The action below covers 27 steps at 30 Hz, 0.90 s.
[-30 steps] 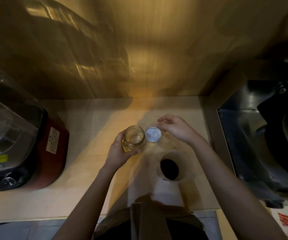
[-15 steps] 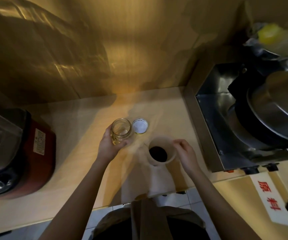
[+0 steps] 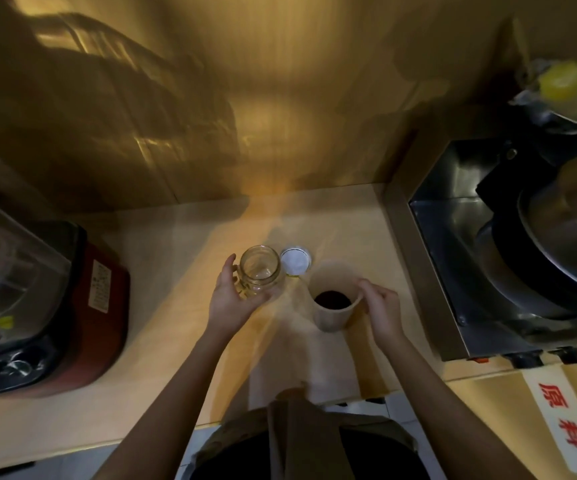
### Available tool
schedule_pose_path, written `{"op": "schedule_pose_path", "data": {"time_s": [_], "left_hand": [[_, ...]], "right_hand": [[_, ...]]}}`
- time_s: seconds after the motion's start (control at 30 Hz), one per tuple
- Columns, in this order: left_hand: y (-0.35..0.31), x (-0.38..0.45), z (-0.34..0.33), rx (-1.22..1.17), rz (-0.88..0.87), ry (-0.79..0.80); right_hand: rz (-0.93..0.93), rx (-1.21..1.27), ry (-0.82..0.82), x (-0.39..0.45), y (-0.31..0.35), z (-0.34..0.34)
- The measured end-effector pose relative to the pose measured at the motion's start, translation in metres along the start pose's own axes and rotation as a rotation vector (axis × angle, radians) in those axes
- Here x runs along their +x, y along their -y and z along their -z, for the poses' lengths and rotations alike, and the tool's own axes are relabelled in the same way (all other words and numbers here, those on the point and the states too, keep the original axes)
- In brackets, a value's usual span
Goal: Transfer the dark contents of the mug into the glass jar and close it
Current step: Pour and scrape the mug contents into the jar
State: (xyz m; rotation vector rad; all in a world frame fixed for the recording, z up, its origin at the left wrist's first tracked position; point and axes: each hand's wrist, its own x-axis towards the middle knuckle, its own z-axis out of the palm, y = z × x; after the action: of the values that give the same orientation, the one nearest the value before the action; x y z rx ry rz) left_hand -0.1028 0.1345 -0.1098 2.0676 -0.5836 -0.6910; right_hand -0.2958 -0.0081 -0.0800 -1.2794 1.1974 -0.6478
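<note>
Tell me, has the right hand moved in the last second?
Yes. The right hand left the lid lying beside the jar and came nearer, to the mug.

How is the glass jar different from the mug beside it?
The glass jar is clear and looks empty; the mug is opaque, pale, with dark contents. The jar is narrower than the mug. The left hand holds the jar; the right hand grips the mug. Both are open-topped.

Just one view: a wide-angle head cam looking steeply down from above at the pale wooden surface (image 3: 162, 341), close in, facing the glossy golden wall panel (image 3: 280, 98) behind.
</note>
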Motion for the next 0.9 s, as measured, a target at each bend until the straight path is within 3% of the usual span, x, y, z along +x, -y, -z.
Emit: {"op": "schedule_pose_path", "data": {"time_s": [0.2,0.33,0.63,0.9], "left_hand": [[0.008,-0.009,-0.005,-0.141,0.009,-0.264],[0.01,-0.004,-0.011,-0.173,0.078,-0.237],[0.008,0.0,-0.033,-0.205,0.135,-0.376],[0.002,0.01,-0.035,-0.276,0.285,-0.387]], "right_hand": [[0.043,0.043,0.031,0.025,0.028,-0.015],[0.044,0.025,0.035,0.04,0.038,-0.028],[-0.013,0.041,0.079,0.061,0.028,-0.044],[-0.064,0.005,0.084,0.068,0.021,-0.045]]}}
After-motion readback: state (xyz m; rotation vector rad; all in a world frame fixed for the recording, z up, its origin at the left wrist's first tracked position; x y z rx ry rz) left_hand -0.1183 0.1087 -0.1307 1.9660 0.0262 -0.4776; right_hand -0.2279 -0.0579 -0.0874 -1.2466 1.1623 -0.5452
